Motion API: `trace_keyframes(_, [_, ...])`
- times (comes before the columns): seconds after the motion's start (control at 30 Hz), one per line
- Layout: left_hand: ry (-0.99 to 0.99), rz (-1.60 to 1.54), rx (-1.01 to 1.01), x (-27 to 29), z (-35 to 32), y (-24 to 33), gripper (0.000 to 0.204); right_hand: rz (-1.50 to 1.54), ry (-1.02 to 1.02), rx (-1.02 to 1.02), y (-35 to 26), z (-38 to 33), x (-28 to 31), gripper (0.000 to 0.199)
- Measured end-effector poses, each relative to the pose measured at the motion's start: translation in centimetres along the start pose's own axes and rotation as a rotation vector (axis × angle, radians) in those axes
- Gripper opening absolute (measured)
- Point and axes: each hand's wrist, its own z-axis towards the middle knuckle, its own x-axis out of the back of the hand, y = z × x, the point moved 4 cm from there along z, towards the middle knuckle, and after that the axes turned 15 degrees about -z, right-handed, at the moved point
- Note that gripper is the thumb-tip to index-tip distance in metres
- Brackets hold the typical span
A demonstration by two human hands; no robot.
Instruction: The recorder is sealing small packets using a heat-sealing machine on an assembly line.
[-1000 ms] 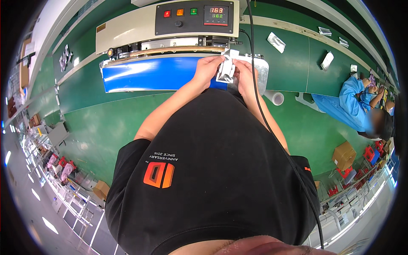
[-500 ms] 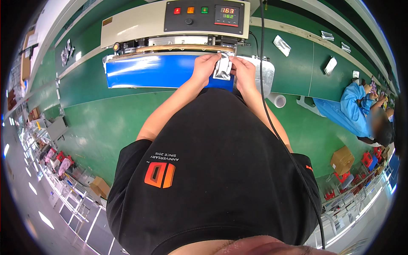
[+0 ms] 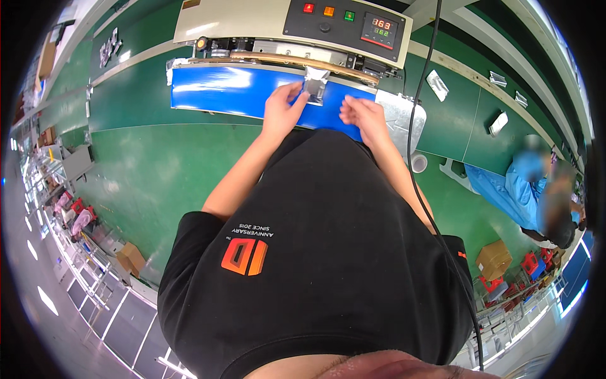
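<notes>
A small silver foil pouch (image 3: 315, 84) lies on the blue conveyor belt (image 3: 221, 88) of a beige sealing machine (image 3: 252, 22). My left hand (image 3: 282, 108) touches the pouch's left edge with its fingertips. My right hand (image 3: 363, 117) hovers over the belt a little to the right of the pouch, fingers loosely curled and holding nothing. The pouch's top edge sits at the machine's sealing slot.
The machine's dark control panel (image 3: 347, 22) carries coloured buttons and a digital display. A metal plate (image 3: 404, 117) ends the belt on the right. A black cable (image 3: 420, 126) hangs down on my right. More silver pouches (image 3: 437, 84) lie on the green bench. A person in blue (image 3: 517, 189) sits at right.
Both hands held the pouch at the belt's right end before. Now the pouch has moved left along the belt, my right hand has let go, and my left hand follows it.
</notes>
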Motion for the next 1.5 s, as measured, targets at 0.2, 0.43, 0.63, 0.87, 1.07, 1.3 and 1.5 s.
trace_keyframes(0.2, [-0.059,0.267,0.050,0.6,-4.6,0.9,0.012,-0.122,-0.368,-0.141,-0.8,-3.4,11.5,0.021])
trace_keyframes(0.43, [-0.278,0.276,-0.047,-5.3,-4.9,1.9,0.011,0.299,0.602,0.184,-5.5,9.0,37.9,0.016])
trace_keyframes(0.63, [-0.037,0.475,0.036,-4.1,-7.5,1.7,0.008,-0.322,0.932,-0.027,-5.9,21.7,55.8,0.038])
trace_keyframes(0.87, [0.211,0.388,0.392,-2.6,-13.7,0.4,0.008,-0.604,1.108,-0.331,-7.8,23.9,56.0,0.070])
trace_keyframes(1.07, [0.255,0.149,0.521,-3.1,-15.5,-1.8,0.009,0.011,1.189,-0.349,-8.8,21.7,52.7,0.066])
trace_keyframes(1.3, [0.056,-0.019,0.467,-5.0,-11.5,-1.2,0.010,0.199,1.119,0.174,-9.1,20.7,50.4,0.013])
trace_keyframes(1.5, [-0.335,-0.147,0.360,-11.3,-6.0,0.5,0.018,0.156,0.537,0.622,-5.4,6.7,35.8,0.006])
